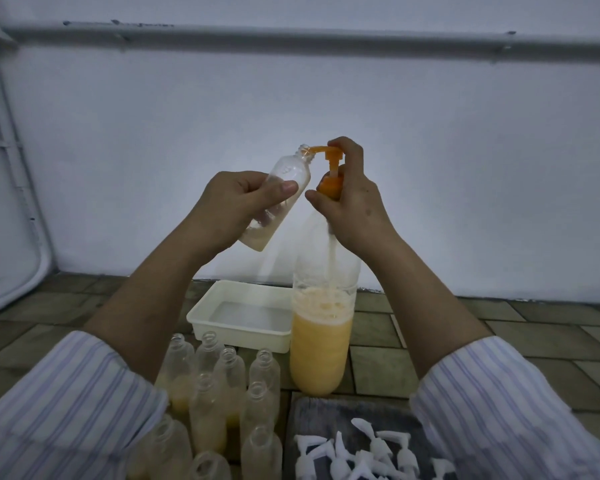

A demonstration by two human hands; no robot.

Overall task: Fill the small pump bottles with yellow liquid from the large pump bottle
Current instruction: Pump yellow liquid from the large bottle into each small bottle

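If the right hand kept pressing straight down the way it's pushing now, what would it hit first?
The right hand already rests on the orange pump head; below that, probably the orange collar of the large bottle, though depth is unclear.

Small clear plastic bottle, smooth and slightly glossy. Tall translucent plastic bottle with a glossy orange plastic pump head. White rectangular plastic tray, smooth, satin. White plastic pump tops lying on dark rough cloth. Striped woven cotton-like sleeves. Matt brown tiled floor.
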